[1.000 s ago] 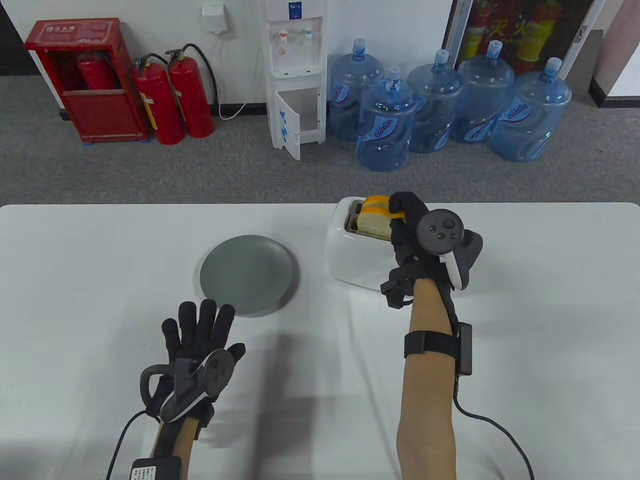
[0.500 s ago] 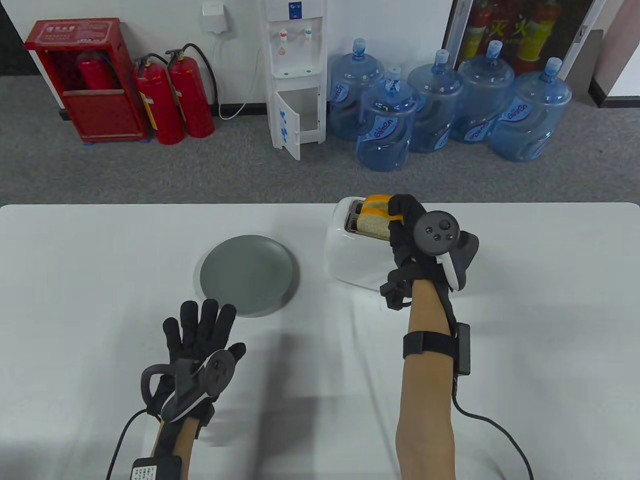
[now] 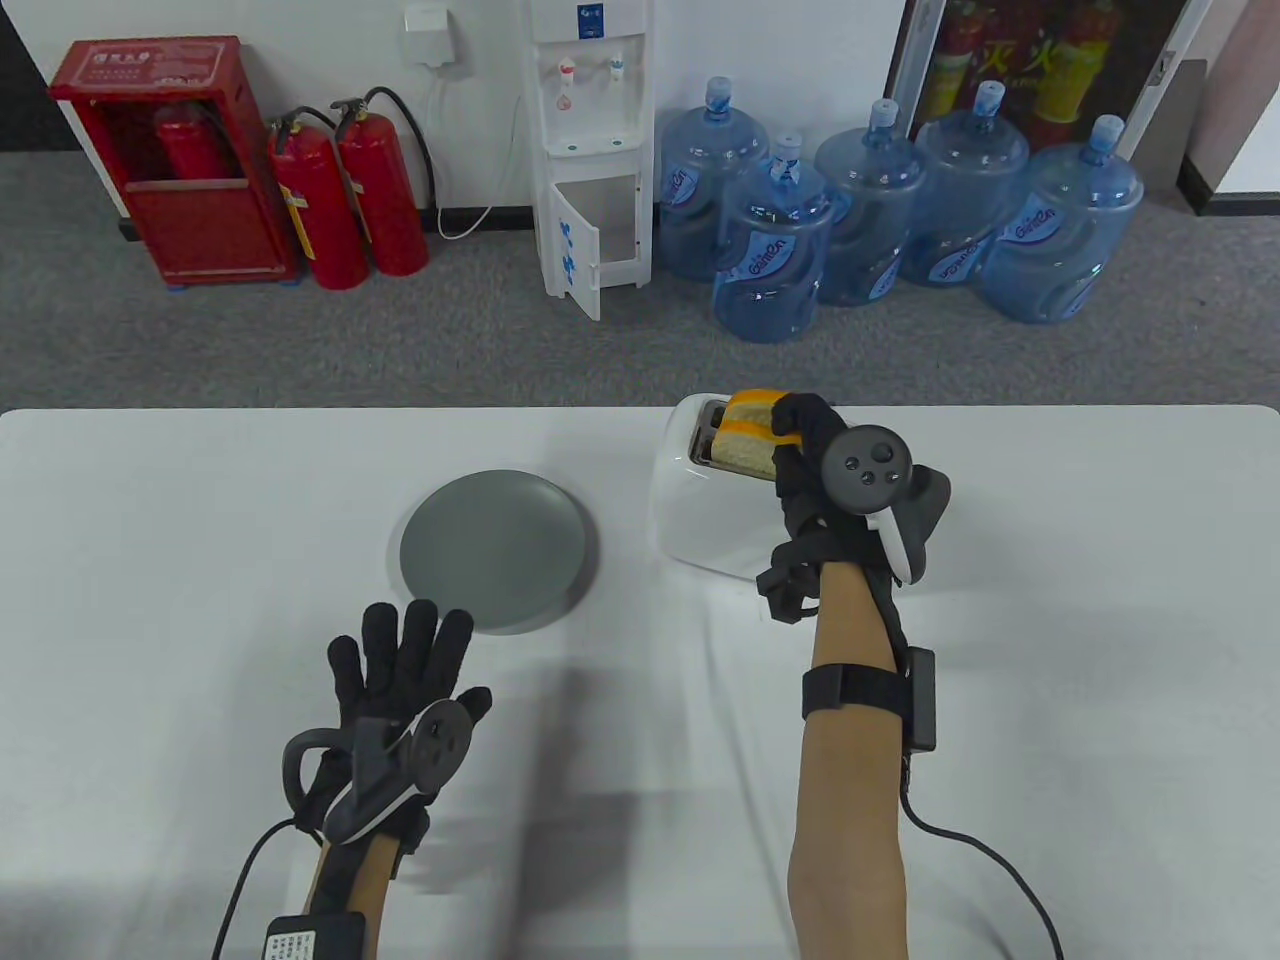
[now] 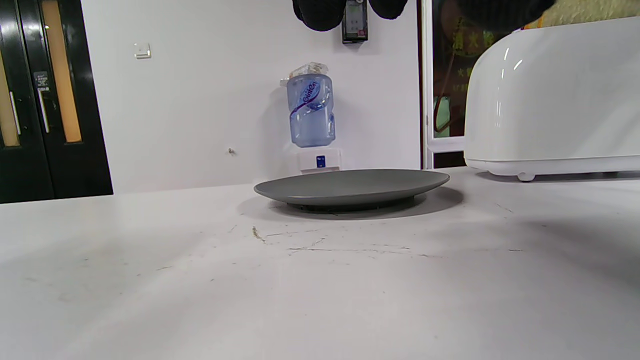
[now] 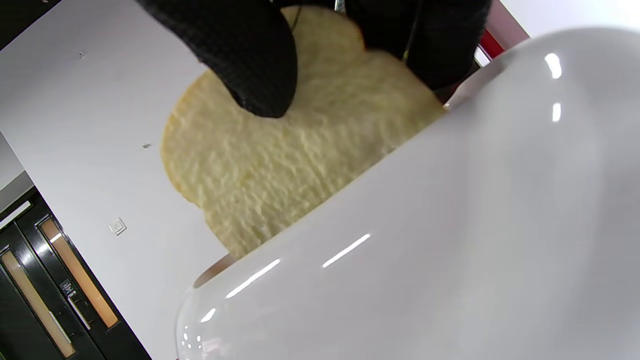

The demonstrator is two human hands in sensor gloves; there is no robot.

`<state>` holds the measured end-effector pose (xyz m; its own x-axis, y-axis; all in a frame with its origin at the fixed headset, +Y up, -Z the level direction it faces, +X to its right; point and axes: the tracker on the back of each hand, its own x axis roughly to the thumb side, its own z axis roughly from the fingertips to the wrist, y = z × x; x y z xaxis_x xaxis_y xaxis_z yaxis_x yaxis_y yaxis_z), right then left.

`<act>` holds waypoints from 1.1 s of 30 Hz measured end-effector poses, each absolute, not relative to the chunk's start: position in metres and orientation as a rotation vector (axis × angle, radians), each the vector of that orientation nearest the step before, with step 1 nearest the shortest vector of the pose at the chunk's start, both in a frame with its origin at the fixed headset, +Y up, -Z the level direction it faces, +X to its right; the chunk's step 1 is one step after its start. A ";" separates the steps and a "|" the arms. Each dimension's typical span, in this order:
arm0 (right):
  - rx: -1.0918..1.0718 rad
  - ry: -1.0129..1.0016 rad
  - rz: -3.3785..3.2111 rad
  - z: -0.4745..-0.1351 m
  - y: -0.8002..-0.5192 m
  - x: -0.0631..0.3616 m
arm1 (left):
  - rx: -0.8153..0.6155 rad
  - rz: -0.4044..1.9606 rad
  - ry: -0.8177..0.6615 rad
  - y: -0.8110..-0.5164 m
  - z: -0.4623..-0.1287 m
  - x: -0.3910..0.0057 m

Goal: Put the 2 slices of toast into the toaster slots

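Note:
A white toaster point(image 3: 705, 505) stands at the table's far middle-right, with two slices of toast sticking up out of its top. The far slice point(image 3: 748, 404) shows its orange crust. My right hand point(image 3: 792, 428) grips the near slice point(image 3: 742, 456) at its right top edge, and its lower part is down in the slot. In the right wrist view my thumb point(image 5: 245, 55) presses the slice's pale face point(image 5: 280, 170) above the toaster's shell point(image 5: 450, 240). My left hand point(image 3: 400, 650) lies flat on the table with fingers spread, holding nothing.
A grey plate point(image 3: 492, 548) with nothing on it lies left of the toaster, just beyond my left hand; it is also in the left wrist view point(image 4: 350, 185). A cable point(image 3: 990, 860) trails from my right forearm. Water bottles and fire extinguishers stand on the floor beyond.
My right hand has shifted slightly left and toward me while holding the near slice. The left hand, plate and toaster have not moved.

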<state>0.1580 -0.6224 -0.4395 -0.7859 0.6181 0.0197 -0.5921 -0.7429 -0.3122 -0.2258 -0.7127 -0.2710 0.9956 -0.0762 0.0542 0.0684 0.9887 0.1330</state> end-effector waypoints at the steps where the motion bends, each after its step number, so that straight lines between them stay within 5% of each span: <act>1: -0.113 -0.399 2.446 -0.440 -0.622 0.158 | 0.131 -0.073 -0.060 -0.713 -0.271 -0.226; 20: -0.115 -0.414 2.561 -0.440 -0.626 0.154 | 0.119 -0.069 -0.061 -0.713 -0.271 -0.226; 33: -0.064 -0.430 2.726 -0.427 -0.603 0.154 | 0.113 -0.060 -0.078 -0.713 -0.272 -0.225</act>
